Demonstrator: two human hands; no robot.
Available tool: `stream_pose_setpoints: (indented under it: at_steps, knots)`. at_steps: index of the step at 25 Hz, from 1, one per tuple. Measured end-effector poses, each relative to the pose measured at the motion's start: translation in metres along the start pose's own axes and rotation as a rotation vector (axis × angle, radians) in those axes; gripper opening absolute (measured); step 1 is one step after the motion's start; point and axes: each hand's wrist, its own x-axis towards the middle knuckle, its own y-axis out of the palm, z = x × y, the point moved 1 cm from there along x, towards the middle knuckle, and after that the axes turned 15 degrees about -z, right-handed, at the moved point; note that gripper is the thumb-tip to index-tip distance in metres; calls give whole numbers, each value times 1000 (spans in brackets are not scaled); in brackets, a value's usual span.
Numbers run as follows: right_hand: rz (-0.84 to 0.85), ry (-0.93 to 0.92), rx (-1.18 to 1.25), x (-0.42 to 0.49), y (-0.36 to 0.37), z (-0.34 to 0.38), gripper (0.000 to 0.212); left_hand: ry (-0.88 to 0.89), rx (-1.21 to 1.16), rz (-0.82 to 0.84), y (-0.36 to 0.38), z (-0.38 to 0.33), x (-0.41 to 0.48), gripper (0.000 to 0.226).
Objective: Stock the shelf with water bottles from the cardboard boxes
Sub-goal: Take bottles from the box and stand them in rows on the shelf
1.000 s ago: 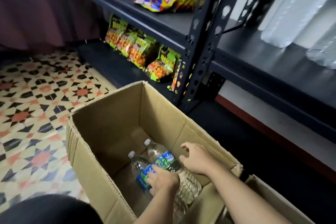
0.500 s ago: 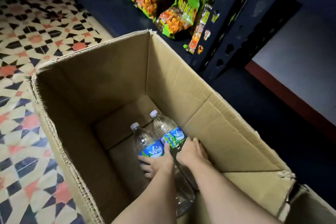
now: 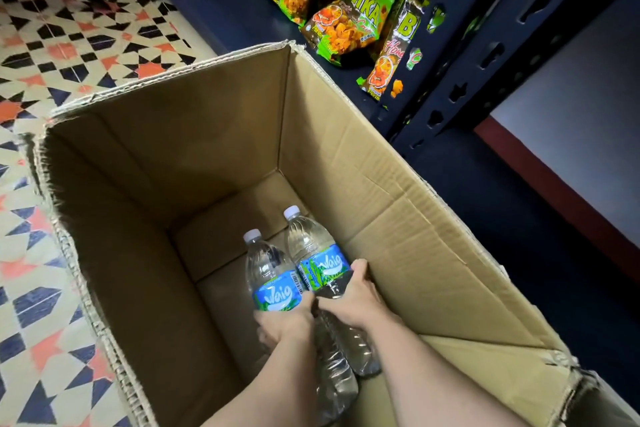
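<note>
Bottles (image 3: 277, 274) in box (image 3: 398, 204) — left hand (image 3: 286, 322), right hand (image 3: 356, 302) grip one each.

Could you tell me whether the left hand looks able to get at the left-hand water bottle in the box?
Yes, apparently: the left hand grips the left bottle below its label. The cardboard box is open-topped, nothing lies over the bottle, and the right hand holds the right bottle alongside.
</note>
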Motion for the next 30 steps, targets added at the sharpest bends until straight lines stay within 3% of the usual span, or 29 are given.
stream_pose_setpoints:
  at_steps: [5,12,20,25,30]
  knots:
    - [-24,14,-55,6,-4,1,96,-9,37,-47,4,0,2,93]
    - [-151,25,-166,-9,-24,21,70,-41,-140,-113,-3,-8,-18,86]
    - [-209,-18,41,-65,-103,34,74,17,-362,-125,-59,-56,-61,85]
    - [-445,-140,282,-134,-177,47,65,290,-422,-5,-134,-84,-127,78]
    - [-703,-234,604,-217,-243,41,67,729,-493,181,-229,-97,-211,57]
